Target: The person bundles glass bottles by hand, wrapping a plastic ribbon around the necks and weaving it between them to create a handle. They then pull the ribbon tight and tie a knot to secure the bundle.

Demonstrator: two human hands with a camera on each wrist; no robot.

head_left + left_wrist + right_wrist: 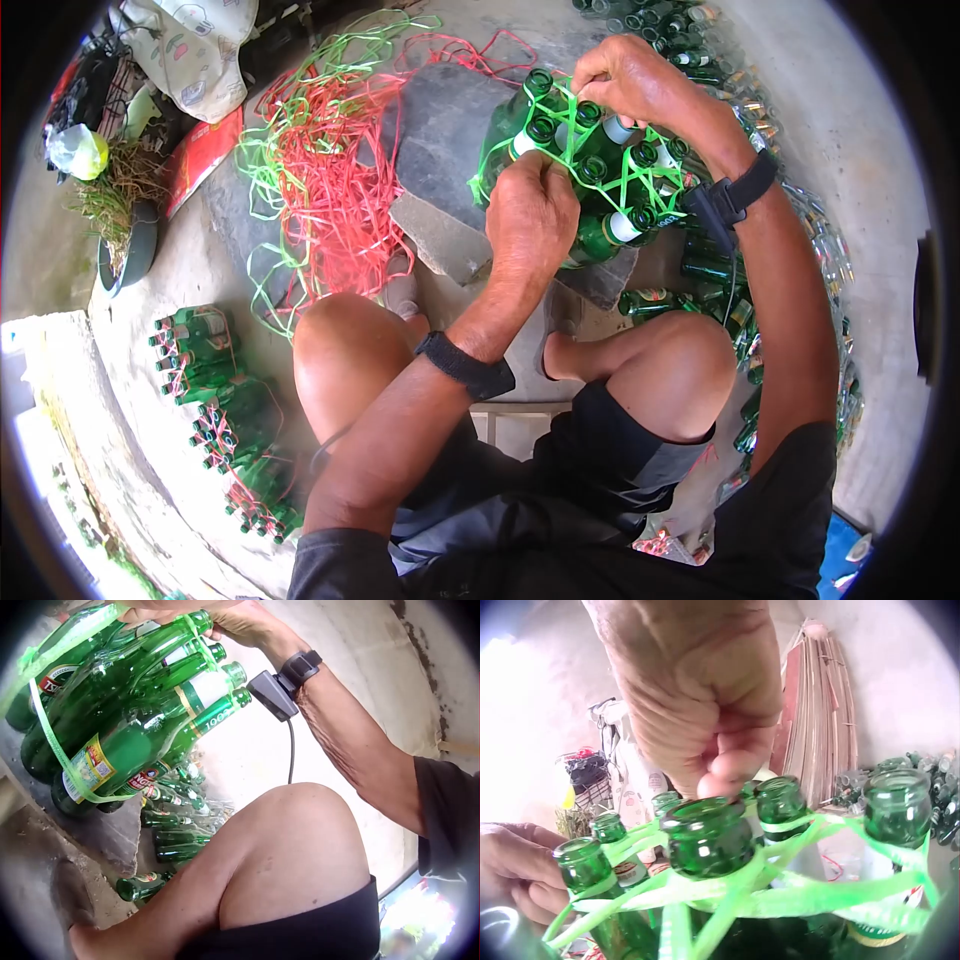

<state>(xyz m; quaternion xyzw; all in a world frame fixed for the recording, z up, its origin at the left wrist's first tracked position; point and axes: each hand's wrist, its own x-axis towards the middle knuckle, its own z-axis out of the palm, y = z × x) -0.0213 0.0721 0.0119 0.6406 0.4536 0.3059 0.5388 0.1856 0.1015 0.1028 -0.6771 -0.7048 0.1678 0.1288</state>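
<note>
Several green glass bottles point(592, 168) stand upright in a bundle on a stone slab point(440, 140). Light-green plastic strap point(795, 898) runs around and criss-cross between their necks. My right hand point(645, 85) reaches over the far side of the bundle, fingers curled, pinching strap among the necks; its fingertips are partly hidden behind a bottle mouth in the right wrist view. On the near left side, my left hand point(533, 215) has curled fingers gripping the strap beside a bottle neck. In the left wrist view a strap loop also circles the lower bodies of the bottles point(112, 735).
A tangled heap of red and green strap point(345, 180) lies left of the slab. Strapped bottle bundles point(225, 380) stand at the lower left. Loose bottles point(715, 260) lie along the right wall. A potted plant point(125, 240) stands at far left.
</note>
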